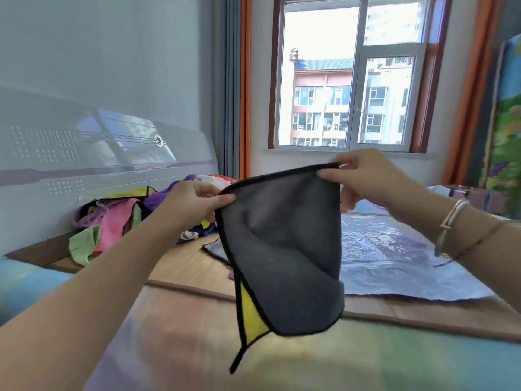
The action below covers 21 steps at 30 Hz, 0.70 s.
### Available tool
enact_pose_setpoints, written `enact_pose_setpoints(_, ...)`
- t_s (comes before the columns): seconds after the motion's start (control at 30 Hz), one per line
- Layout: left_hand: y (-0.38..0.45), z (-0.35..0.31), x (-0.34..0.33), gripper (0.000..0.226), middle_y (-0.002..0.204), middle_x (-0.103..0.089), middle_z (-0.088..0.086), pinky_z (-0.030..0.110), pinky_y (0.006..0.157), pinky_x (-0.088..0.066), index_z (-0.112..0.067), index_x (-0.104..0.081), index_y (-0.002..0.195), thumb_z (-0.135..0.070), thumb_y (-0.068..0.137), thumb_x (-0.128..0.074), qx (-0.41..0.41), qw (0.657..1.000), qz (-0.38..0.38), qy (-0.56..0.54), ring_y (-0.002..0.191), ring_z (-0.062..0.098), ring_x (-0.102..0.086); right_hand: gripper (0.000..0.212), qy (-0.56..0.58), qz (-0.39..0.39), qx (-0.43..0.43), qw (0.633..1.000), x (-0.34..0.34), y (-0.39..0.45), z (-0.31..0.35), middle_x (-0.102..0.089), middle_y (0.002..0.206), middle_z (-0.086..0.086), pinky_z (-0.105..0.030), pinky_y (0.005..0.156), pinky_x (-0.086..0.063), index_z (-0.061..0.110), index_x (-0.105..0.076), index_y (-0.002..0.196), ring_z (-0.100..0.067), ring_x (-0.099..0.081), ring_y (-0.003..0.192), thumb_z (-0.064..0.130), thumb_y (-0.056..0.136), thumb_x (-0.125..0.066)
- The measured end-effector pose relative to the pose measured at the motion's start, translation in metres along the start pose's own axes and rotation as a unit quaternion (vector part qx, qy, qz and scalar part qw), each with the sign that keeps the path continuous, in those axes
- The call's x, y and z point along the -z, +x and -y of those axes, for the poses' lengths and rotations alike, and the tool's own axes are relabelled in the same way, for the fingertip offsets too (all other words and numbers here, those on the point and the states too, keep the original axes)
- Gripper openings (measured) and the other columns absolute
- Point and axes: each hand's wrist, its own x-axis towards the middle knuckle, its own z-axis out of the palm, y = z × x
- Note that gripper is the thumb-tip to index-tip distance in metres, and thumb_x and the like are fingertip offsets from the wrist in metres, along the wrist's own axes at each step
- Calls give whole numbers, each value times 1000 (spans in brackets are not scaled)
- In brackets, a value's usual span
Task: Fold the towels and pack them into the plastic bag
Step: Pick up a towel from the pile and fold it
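Observation:
A grey towel with black trim and a yellow underside hangs in the air in front of me. My left hand pinches its upper left corner. My right hand pinches the upper right corner, a little higher. The towel sags between them, its lower corner dangling just above the bed. A clear plastic bag lies flat on the bed behind the towel, to the right. A heap of coloured towels in pink, green, purple and yellow sits at the back left by the headboard.
A white headboard stands along the left. Another grey cloth edge lies on the bed behind the held towel. A window with orange curtains is straight ahead. A patterned panel leans at the far right.

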Motion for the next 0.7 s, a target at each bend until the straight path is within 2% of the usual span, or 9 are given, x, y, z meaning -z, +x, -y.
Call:
enact_pose_setpoints(0.03,-1,4,0,11,66,-64,-6,18,56,-42,-19,-68,78,-27,84,-72,8,1000,3,12,49,2,-55,12,-35,12,8,999,-5,-2,-1,-58,42,-5,-19,39,-45,0,-66,92,-15,-56,33,12,92,-62)
enact_pose_setpoints(0.1,-2,11,0,14,67,-63,-3,21,55,-42,-18,-67,77,-28,84,-73,16,999,14,42,46,5,-54,12,-75,45,9,996,-17,-6,-4,-61,49,-11,-21,37,-44,-1,-66,92,-18,-58,34,11,92,-62)
enact_pose_setpoints(0.17,-2,15,1,14,69,-62,0,24,58,-43,-16,-66,80,-27,84,-73,32,999,21,32,42,6,-55,12,-23,-12,12,1000,-19,-4,-4,-62,54,-13,-22,36,-43,-3,-64,91,-19,-59,35,8,92,-61)
enact_pose_setpoints(0.23,-4,16,2,13,74,-63,2,27,60,-49,-14,-63,83,-24,86,-71,54,998,26,-29,42,9,-60,11,-14,-3,16,1000,-20,-1,1,-62,58,-13,-23,37,-44,-3,-63,90,-19,-59,35,7,92,-60)
enact_pose_setpoints(0.3,-4,14,4,11,87,-66,5,26,54,-55,-17,-58,88,-23,89,-68,69,994,38,-71,52,16,-69,9,2,16,8,1000,-22,-1,3,-65,64,-15,-26,40,-49,0,-63,89,-23,-64,40,8,93,-60)
enact_pose_setpoints(0.37,-2,15,9,12,108,-66,10,23,49,-56,-20,-55,96,-25,91,-64,89,988,47,-119,63,23,-73,9,57,-12,2,998,-25,4,3,-63,72,-16,-27,42,-53,5,-60,86,-24,-64,41,9,94,-59)
enact_pose_setpoints(0.47,7,24,12,24,125,-60,15,24,50,-57,-13,-53,110,-28,94,-60,97,989,69,-88,69,29,-74,9,49,66,-62,995,-33,10,-2,-60,78,-17,-30,44,-56,7,-56,87,-25,-65,42,11,94,-59)
enact_pose_setpoints(0.6,23,45,11,41,131,-55,16,31,61,-61,-8,-49,130,-29,95,-59,142,983,93,-65,72,30,-74,11,95,101,-128,982,-43,30,-11,-63,102,-14,-33,60,-61,3,-57,101,-27,-71,55,13,96,-58)
enact_pose_setpoints(0.7,43,56,5,38,127,-58,15,31,67,-61,-9,-49,128,-27,96,-57,163,980,95,-64,76,29,-74,11,126,135,-191,964,-55,54,-17,-56,102,-10,-37,69,-61,3,-49,103,-36,-73,71,8,96,-56)
